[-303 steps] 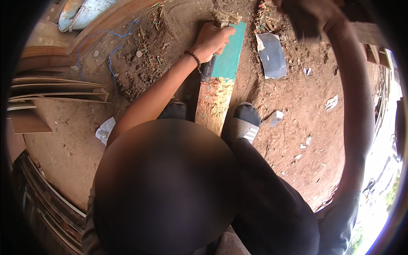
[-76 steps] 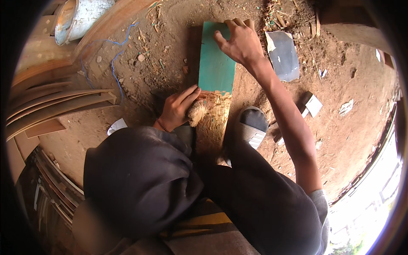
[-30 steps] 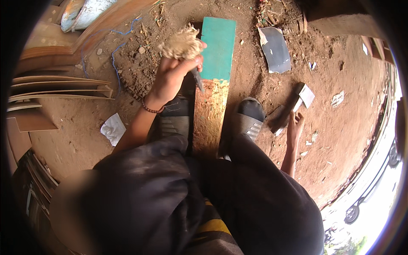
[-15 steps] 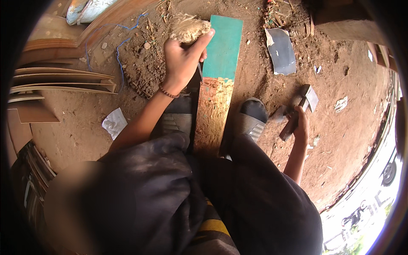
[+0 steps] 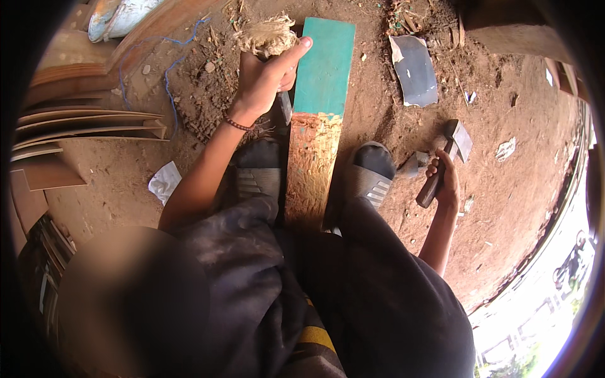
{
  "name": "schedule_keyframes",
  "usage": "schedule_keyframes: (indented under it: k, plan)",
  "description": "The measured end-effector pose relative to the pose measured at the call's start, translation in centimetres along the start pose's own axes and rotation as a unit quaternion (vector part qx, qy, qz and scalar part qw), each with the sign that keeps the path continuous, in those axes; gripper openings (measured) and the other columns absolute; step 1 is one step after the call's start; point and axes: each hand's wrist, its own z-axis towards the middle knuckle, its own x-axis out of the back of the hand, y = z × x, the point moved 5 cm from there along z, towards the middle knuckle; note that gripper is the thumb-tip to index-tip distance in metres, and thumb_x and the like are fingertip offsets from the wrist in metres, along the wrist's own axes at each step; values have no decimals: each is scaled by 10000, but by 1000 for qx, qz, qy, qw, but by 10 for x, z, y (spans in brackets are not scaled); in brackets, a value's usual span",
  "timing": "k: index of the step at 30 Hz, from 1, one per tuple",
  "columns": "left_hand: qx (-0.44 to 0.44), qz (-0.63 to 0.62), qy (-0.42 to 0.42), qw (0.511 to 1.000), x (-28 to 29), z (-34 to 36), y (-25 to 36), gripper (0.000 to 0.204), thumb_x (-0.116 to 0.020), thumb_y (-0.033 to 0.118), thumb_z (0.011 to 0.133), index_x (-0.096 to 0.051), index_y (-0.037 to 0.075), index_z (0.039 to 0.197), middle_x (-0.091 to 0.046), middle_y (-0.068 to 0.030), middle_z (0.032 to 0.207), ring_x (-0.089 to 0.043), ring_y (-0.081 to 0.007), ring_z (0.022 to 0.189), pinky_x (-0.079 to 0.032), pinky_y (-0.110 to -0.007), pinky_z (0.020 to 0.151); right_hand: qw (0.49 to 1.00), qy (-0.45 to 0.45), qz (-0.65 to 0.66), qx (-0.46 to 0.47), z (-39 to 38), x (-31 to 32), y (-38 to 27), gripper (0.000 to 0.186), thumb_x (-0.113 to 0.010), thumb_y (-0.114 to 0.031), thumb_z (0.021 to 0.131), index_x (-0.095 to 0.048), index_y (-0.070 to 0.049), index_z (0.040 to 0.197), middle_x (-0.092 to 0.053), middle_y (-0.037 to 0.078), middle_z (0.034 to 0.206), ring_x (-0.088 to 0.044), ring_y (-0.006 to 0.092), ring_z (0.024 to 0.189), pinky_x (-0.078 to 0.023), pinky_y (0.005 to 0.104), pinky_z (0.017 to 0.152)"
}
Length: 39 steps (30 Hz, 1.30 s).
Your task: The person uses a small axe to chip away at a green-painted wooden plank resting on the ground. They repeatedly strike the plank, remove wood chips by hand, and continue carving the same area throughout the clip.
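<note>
My left hand is closed round a chisel, thumb stretched along the upper part. The chisel's wooden handle has a frayed, splayed top, and its dark blade shows below the fist, beside the plank's left edge. The plank is painted green at the far end. Toward me its surface is stripped to rough, chipped bare wood. Off to the right, my right hand grips the dark handle of a hammer with a grey metal head, held away from the plank.
My shoes flank the plank on the dirt ground. Curved wooden sheets are stacked at left, near a blue string. A white scrap lies by my left forearm; a dark sheet lies at far right.
My left hand has shifted slightly left with the chisel, and more of its blade shows. The hammer's head and handle have turned a little in my right hand, which stays at the right.
</note>
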Motion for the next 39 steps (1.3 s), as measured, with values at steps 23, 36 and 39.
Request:
schedule_keyframes:
  k: [23, 36, 39]
  plan:
    - [-3, -77, -225, 971, -8, -28, -7, 270, -565, 280, 933, -406, 104, 803, -362, 47, 565, -318, -49, 476, -258, -223, 466, 999, 47, 6, -5, 7, -3, 6, 213, -645, -235, 894, -520, -89, 985, -515, 12, 709, -506, 103, 559, -466, 257, 519]
    - [-69, 173, -230, 955, -21, -16, -3, 352, -740, 267, 812, -623, 11, 1023, -643, -66, 898, -613, -177, 859, -507, -322, 781, 999, 47, -5, 10, 6, -4, 5, 258, -638, -223, 872, -499, -54, 1009, -505, 33, 730, -505, 125, 581, -449, 274, 530]
    - [-143, 323, -270, 896, -29, -18, 13, 263, -725, 225, 841, -626, 24, 977, -632, -62, 839, -614, -167, 816, -499, -307, 748, 999, 45, -2, 11, 7, -2, 5, 251, -640, -220, 873, -506, -51, 1001, -507, 32, 725, -505, 126, 580, -447, 273, 528]
